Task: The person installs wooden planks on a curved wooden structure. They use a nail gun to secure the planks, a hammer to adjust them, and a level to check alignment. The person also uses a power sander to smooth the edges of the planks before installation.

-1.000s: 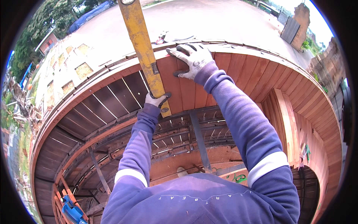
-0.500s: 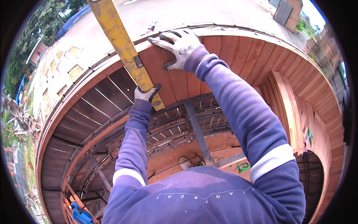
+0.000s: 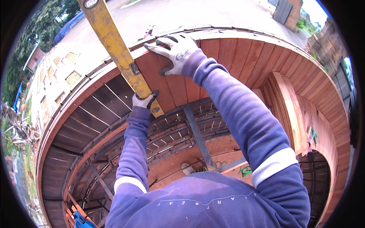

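Note:
A long, scuffed yellow spirit level [image 3: 108, 36] lies slanted across the curved row of reddish wooden planks [image 3: 244, 62], reaching out beyond the outer edge. My left hand [image 3: 143, 99], in a white and dark glove, is closed on the level near its lower end. My right hand [image 3: 173, 55], in a similar glove, rests spread on the planks near the outer edge, just right of the level, its fingers apart.
Dark slatted boards [image 3: 95, 104] continue leftward along the curve. Below are metal beams [image 3: 198, 136] and green cord [image 3: 246, 171]. A thick timber piece [image 3: 285, 110] rises at right, blue objects [image 3: 81, 219] sit at lower left, and a pale paved yard [image 3: 194, 13] lies beyond the edge.
The view has shifted, and the level now slants more, its upper end further left. Both hands appear further left in the picture, my left still gripping the level, my right still spread.

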`<state>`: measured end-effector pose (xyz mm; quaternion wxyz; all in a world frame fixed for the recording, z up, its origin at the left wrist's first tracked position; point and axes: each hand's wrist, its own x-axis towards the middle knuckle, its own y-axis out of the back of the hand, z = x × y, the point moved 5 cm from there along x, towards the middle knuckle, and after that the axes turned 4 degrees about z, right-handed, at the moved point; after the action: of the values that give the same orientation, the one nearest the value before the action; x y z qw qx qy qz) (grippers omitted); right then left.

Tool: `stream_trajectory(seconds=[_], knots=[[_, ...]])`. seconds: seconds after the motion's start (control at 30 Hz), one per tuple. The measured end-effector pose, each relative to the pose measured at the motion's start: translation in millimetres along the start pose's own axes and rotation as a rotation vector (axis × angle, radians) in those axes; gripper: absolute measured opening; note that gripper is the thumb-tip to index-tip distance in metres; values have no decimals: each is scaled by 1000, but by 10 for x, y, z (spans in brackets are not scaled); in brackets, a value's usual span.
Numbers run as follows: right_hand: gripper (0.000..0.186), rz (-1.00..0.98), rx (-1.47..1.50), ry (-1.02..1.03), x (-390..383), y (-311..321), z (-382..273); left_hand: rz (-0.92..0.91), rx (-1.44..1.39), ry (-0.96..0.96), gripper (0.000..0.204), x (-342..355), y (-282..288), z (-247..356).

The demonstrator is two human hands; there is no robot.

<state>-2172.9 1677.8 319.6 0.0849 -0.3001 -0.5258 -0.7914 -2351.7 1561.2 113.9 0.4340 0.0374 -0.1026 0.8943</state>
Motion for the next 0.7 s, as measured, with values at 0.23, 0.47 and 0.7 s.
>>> stream_trajectory(seconds=[0.23,0.47,0.7], knots=[[91,-112,-25,-31,5,10,-8,6,23,14,36,-28,-28,94],[92,-122,-17,-31,13,-18,-8,5,-20,2,36,-44,-29,94],[87,-39,-3,-20,-9,23,-20,18,16,4,35,-58,-34,96]])
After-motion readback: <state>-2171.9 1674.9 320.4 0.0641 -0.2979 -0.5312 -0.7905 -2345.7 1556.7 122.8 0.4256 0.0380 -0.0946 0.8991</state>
